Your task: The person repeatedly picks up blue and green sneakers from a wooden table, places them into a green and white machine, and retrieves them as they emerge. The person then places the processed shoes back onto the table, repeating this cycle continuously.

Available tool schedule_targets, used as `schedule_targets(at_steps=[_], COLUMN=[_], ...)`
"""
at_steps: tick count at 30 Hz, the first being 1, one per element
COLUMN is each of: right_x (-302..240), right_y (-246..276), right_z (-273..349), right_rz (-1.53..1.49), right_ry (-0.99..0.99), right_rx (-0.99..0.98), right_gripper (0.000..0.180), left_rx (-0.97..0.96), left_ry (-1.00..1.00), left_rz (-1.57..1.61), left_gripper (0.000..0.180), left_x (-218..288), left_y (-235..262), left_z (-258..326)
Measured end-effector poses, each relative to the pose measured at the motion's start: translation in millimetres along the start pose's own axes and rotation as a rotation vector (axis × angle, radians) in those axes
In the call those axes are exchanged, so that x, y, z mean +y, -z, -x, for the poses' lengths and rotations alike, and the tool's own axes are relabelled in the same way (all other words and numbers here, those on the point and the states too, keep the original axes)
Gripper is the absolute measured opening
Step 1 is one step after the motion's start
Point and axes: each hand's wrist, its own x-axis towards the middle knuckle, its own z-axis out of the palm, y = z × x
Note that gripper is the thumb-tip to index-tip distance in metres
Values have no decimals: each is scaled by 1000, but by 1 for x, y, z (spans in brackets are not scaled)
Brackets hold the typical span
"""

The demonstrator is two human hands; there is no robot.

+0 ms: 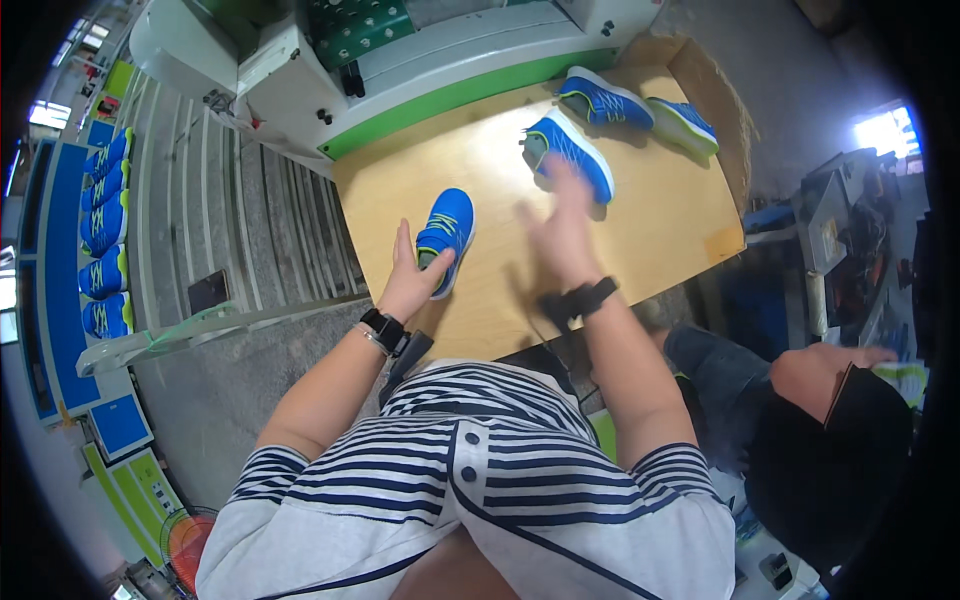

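Note:
My left hand (408, 282) grips a blue sneaker (455, 212) by its heel end, thumb over the collar and a finger stretched along its side. The shoe has yellow-green laces and a white sole, and lies toe away from me on the wooden board (640, 235). Smeared by motion, my right hand (562, 232) reaches toward a second blue sneaker (580, 150); its thumb stands apart from its fingers. The fingertips overlap that shoe's near edge, and I cannot tell whether they touch. Farther right lie another blue sneaker (607, 101) and one tipped to show its yellow-green sole (686, 130).
A white machine with a green strip (450, 98) borders the board's far side. Torn cardboard (712, 95) stands at its right end. A slatted metal rack (285, 200) is at left, beyond it several blue sneakers (106, 225) in a row. A person in a black cap (840, 470) is at lower right.

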Motion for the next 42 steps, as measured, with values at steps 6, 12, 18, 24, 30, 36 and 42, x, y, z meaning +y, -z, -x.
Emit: schedule_targets(at_steps=[6,12,18,24,30,36,42], right_x=[131,61,-13,25,10,-10,1], right_y=[38,63,25,-43,-25,-31,-23], right_z=[-27,-72,-103,-51,85,28,60], right_rz=[130,-241,-619,-275,-274,-134,-241], right_ry=[-328,-129,-452,-318,-292,-82,-177], right_rx=[-138,-153,-767,-312,-467,-702,-661], right_gripper=[63,43,55,49,91,133,140], left_rx=[-166,-375,506,-293,-127,-139,-15], left_ry=[-94,-241,-760,-245,-354,-359,-284], left_rz=[220,139,-310,224,68,135,131], left_gripper=[88,78,86,95,93,89,81], left_x=[-25,15,64,1,2,0,-8], left_y=[-6,-13,54,32,-2,-6,-17], left_z=[10,15,-6,-28,-24,-50,-7])
